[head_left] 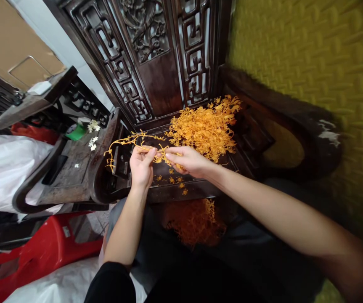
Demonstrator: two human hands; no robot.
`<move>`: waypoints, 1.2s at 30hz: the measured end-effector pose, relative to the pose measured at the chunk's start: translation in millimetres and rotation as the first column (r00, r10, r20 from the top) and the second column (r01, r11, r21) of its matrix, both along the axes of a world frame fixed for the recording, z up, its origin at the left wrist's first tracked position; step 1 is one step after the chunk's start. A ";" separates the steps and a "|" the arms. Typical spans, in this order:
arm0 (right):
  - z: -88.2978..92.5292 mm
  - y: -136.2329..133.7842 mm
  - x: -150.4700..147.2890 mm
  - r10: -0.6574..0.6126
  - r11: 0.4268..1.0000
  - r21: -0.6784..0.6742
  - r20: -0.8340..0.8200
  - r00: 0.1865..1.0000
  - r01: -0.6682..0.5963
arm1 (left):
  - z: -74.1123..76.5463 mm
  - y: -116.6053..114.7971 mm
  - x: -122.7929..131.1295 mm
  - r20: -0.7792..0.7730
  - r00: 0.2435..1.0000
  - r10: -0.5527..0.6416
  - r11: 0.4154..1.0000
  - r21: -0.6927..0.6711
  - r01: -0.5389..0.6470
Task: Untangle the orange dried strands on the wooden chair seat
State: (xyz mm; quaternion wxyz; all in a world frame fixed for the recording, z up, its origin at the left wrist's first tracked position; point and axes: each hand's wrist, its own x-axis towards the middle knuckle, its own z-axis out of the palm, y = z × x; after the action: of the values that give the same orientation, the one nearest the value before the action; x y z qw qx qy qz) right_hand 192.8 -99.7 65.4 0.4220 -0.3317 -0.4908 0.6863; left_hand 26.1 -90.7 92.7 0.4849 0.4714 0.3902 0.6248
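A thin, branched orange plastic strip [121, 141], like a moulding sprue, stretches out to the left from my hands. My left hand [141, 166] pinches it between thumb and fingers. Close beside it, my right hand [186, 160] is closed on the right part of the same strip, with small orange bits showing at its fingers. Behind my right hand a large heap of tangled orange plastic pieces [203, 130] lies on a dark carved wooden chair seat [159, 193]. Several small loose orange pieces [171, 180], many-legged in shape, lie on the seat below my hands.
More orange strips [197, 225] lie below the seat's front edge, between my legs. The carved chair back [162, 84] rises behind the heap. To the left stand another wooden chair [70, 176] with a green item [76, 131], white sacks [7, 172] and a red plastic stool [55, 240].
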 end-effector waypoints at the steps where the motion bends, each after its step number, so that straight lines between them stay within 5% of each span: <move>1: -1.5 0.0 -1.2 -0.034 0.998 0.059 0.076 0.997 0.029 | -0.3 -0.4 0.8 -0.012 1.000 0.025 0.999 0.031 -0.025; 5: -15.8 1.0 1.8 -0.239 0.950 0.283 0.392 0.889 0.131 | 5.7 7.8 -13.2 0.011 0.959 0.284 0.949 0.143 -0.283; 8: -25.4 2.0 2.0 -0.217 0.973 0.172 0.429 0.877 0.157 | 7.2 16.8 -25.9 0.038 0.916 0.400 0.902 0.157 -0.401; 12: -21.1 2.0 -10.4 -0.075 0.992 -0.093 0.081 0.994 0.082 | -7.5 14.5 -15.4 -0.050 0.949 0.312 0.942 0.147 -0.302; 18: -8.6 3.0 -18.1 -0.190 0.950 -0.287 -0.228 0.955 0.121 | -27.7 -1.3 10.5 -0.275 0.927 0.257 0.945 0.270 -0.182; 22: -7.1 0.4 -18.2 -0.149 0.968 -0.234 -0.260 0.954 0.088 | -31.7 -8.2 16.9 -0.451 0.809 0.378 0.898 0.392 -0.201; 25: -6.6 -2.1 -17.9 -0.165 0.982 -0.116 -0.134 0.977 0.150 | -32.4 -10.5 22.3 -0.462 0.787 0.409 0.877 0.437 -0.199; 28: -7.4 -5.1 -11.7 -0.208 0.974 0.128 0.164 0.964 0.188 | -16.5 -2.1 13.7 -0.366 0.787 0.497 0.824 0.483 -0.295; 30: -9.4 -6.2 -4.3 -0.268 0.935 0.323 0.374 0.888 0.147 | 7.4 6.2 -3.7 -0.202 0.758 0.620 0.728 0.510 -0.459; 32: -12.4 -4.5 3.1 -0.309 0.927 0.345 0.493 0.813 0.144 | 34.6 7.8 -24.2 -0.002 0.712 0.702 0.613 0.510 -0.603; 34: -16.1 1.2 8.3 -0.261 0.962 0.203 0.505 0.823 0.180 | 53.5 -5.6 -38.2 -0.118 0.790 0.601 0.732 0.477 -0.486; 36: -21.0 10.1 10.9 -0.224 0.973 0.049 0.424 0.877 0.225 | 54.0 -36.2 -41.0 -0.423 0.838 0.345 0.915 0.352 -0.199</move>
State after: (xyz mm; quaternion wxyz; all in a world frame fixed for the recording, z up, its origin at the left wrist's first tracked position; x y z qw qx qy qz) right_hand 203.7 -89.6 44.4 0.3808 -0.5289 -0.5285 0.5440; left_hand -14.9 -126.9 146.7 0.2035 0.6162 0.4636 0.6033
